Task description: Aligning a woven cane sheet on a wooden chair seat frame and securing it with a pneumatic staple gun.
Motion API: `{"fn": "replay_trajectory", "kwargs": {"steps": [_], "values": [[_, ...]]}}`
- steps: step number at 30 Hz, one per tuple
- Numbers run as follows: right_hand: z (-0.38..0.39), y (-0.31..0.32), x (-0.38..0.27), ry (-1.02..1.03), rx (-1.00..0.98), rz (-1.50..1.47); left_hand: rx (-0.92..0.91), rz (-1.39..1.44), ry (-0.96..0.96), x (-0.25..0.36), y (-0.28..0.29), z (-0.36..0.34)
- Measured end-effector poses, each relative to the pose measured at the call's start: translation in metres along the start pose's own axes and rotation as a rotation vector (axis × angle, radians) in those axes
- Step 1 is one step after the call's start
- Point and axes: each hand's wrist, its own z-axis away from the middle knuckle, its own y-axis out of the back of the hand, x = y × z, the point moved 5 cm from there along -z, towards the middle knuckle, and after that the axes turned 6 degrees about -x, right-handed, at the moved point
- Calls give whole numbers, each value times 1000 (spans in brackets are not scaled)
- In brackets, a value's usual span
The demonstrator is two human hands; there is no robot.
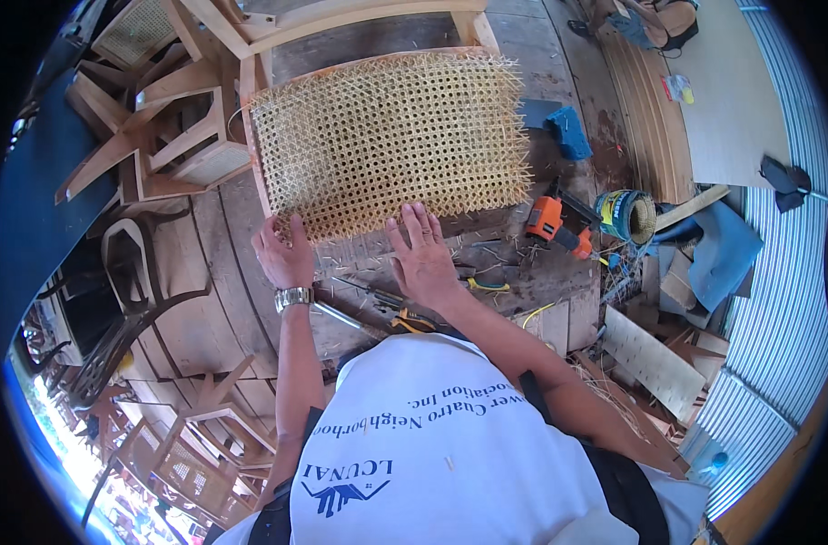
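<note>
A sheet of woven cane webbing [387, 136] with frayed strand ends lies over a wooden chair frame [261, 177]. At its near left corner, my left hand [285, 254], with a metal watch on the wrist, has its fingers bent over the edge of the cane and frame. My right hand [425, 263] lies flat, fingers stretched onto the middle of the near edge of the cane. Close to my body are yellow-handled pliers [412, 322] and a metal rod-like tool [346, 318]. Another yellow-and-green-handled tool [487, 285] lies just right of my right hand.
To the right are an orange-and-black power tool [548, 218], a tin can [627, 216] and a blue piece of material [568, 133]. Wooden chair frames [182, 127] crowd the left side. A dark curved chair part [128, 263] stands lower left. Corrugated metal sheeting [786, 272] borders the right.
</note>
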Motion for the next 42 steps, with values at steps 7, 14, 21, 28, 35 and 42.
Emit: {"fn": "replay_trajectory", "kwargs": {"steps": [7,14,21,28,35,42], "values": [[3,8,1,-34,-66,49,-91,350,189,-7,-10,-25],[3,1,2,2,-69,68,-132,360,132,-25,5,-35],[-1,5,2,-9,-80,40,-43,248,87,-15,0,-39],[0,7,-1,-12,-83,28,-239,630,298,-40,-5,-70],[-1,6,0,-14,-94,52,-531,1139,188,-9,-14,-89],[0,6,1,-9,-100,39,-612,1316,283,-3,-18,-104]]}}
